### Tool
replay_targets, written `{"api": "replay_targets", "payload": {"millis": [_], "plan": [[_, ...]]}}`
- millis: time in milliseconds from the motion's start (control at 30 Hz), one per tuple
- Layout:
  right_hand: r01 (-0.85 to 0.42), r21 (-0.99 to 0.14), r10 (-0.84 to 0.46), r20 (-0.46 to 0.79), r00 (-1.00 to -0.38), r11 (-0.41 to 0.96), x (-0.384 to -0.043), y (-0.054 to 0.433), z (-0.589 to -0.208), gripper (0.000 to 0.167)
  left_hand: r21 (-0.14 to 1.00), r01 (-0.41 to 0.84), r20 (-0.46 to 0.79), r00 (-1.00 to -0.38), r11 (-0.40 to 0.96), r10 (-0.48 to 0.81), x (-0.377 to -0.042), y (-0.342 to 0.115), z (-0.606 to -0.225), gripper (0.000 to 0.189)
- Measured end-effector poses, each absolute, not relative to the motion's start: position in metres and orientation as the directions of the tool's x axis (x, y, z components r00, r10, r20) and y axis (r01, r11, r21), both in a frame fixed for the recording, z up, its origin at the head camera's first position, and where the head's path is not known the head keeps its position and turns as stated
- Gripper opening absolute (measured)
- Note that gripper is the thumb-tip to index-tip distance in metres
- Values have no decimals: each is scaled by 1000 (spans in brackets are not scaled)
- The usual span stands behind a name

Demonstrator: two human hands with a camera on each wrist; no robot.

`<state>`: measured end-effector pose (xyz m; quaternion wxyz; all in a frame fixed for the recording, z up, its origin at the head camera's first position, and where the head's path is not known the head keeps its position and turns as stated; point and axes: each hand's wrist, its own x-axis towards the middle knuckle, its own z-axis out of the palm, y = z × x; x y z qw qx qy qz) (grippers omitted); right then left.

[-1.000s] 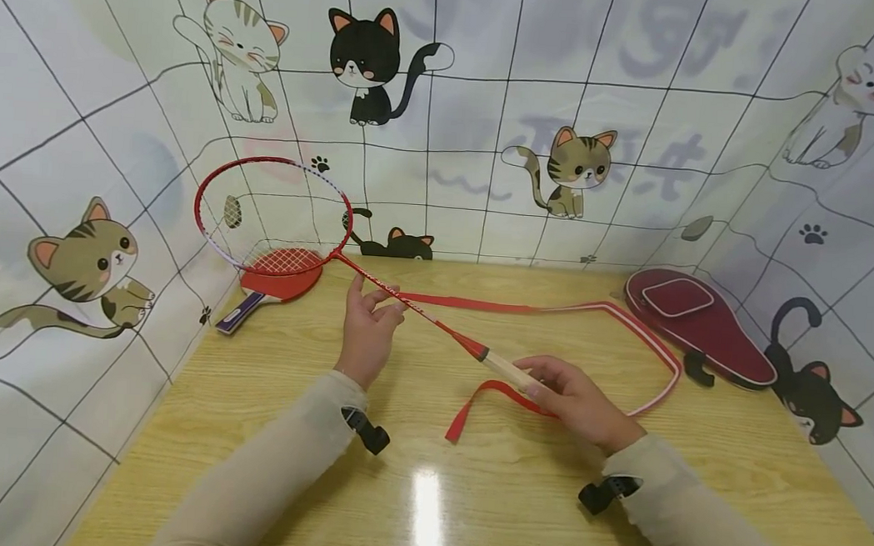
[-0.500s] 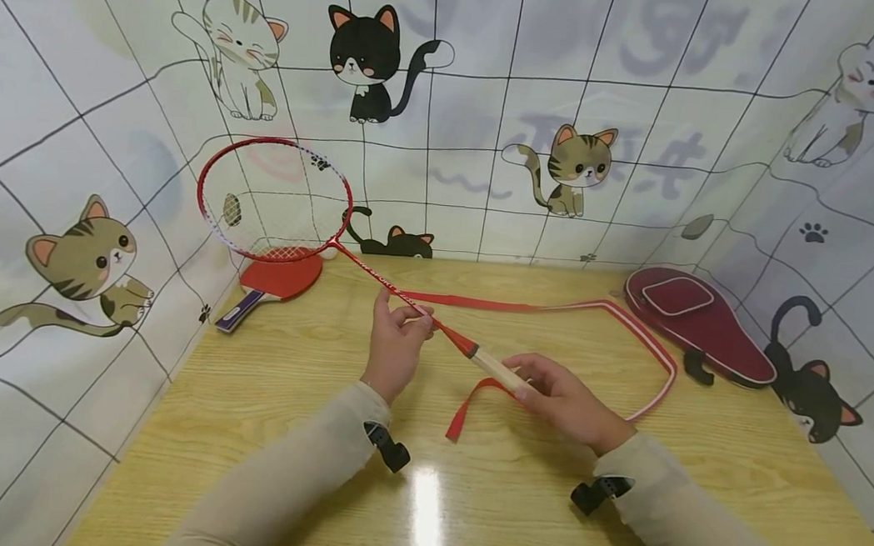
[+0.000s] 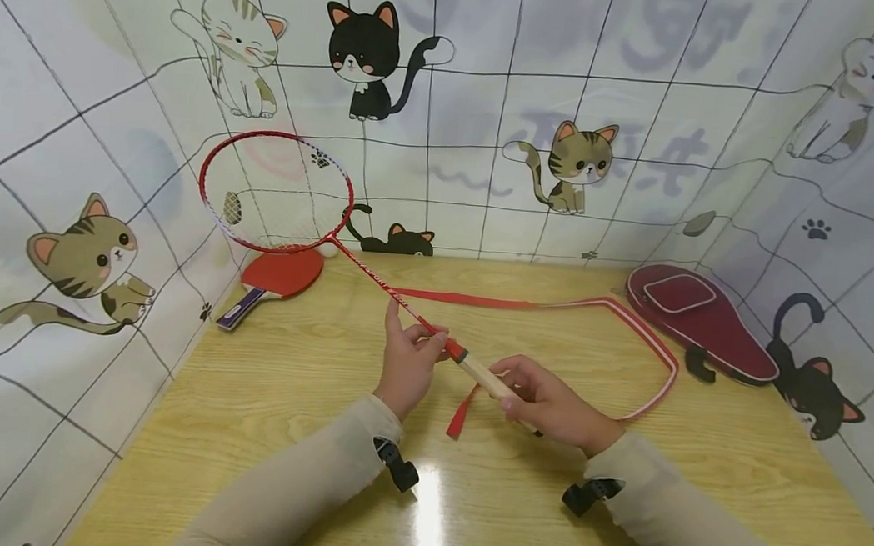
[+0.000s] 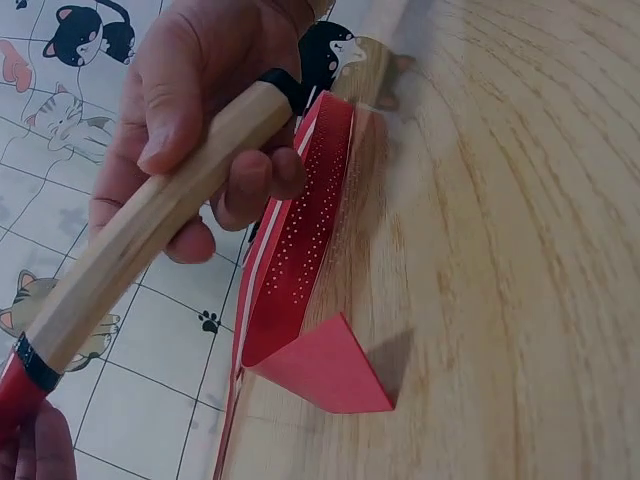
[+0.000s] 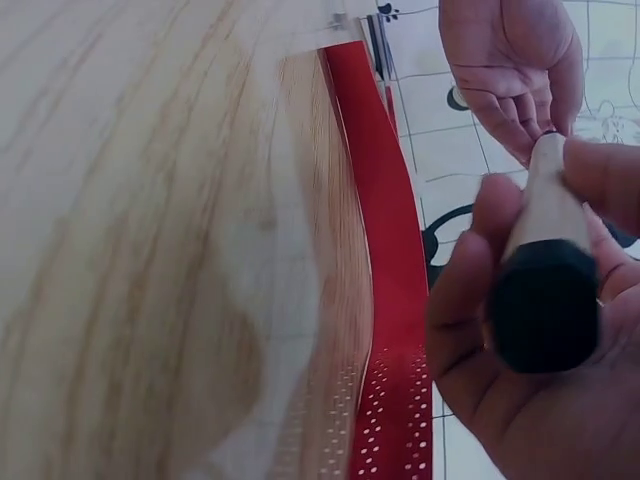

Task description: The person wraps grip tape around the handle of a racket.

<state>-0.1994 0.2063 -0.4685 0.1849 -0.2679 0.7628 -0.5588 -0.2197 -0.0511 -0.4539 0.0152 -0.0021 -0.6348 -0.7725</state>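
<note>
A red badminton racket [image 3: 365,270] is held up over the table in the head view, its strung head to the upper left. With thumb and fingers my left hand [image 3: 407,367] pinches it where the shaft meets the red cone, index finger extended along the shaft. My right hand [image 3: 552,405] grips the bare wooden handle [image 3: 485,378] near its lower end. The black butt cap [image 5: 545,305] faces the camera in the right wrist view. Below the handle, a long red perforated grip tape [image 4: 305,235] lies on the table, its near end folded up in the left wrist view.
A red table tennis bat [image 3: 284,274] lies at the back left, with a small white ball [image 3: 328,250] beside it. At the back right rests a dark red bat case [image 3: 693,318]. Cat-printed cloth walls [image 3: 470,100] border the wooden table [image 3: 264,396] at back and sides.
My left hand has slid down the shaft toward the handle. My right hand has shifted slightly left with the handle, and the racket head has tilted upward.
</note>
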Motion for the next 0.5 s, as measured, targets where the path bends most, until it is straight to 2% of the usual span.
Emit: {"api": "replay_targets", "payload": {"millis": [267, 500], "plan": [[-275, -897, -615, 5, -789, 345, -202, 200, -462, 35, 982, 24, 18, -999, -188, -32, -218, -54, -458, 106], [-348, -812, -559, 32, -828, 469, -216, 192, -447, 35, 987, 4, 4, -1000, -158, -4, -214, -57, -460, 105]]}}
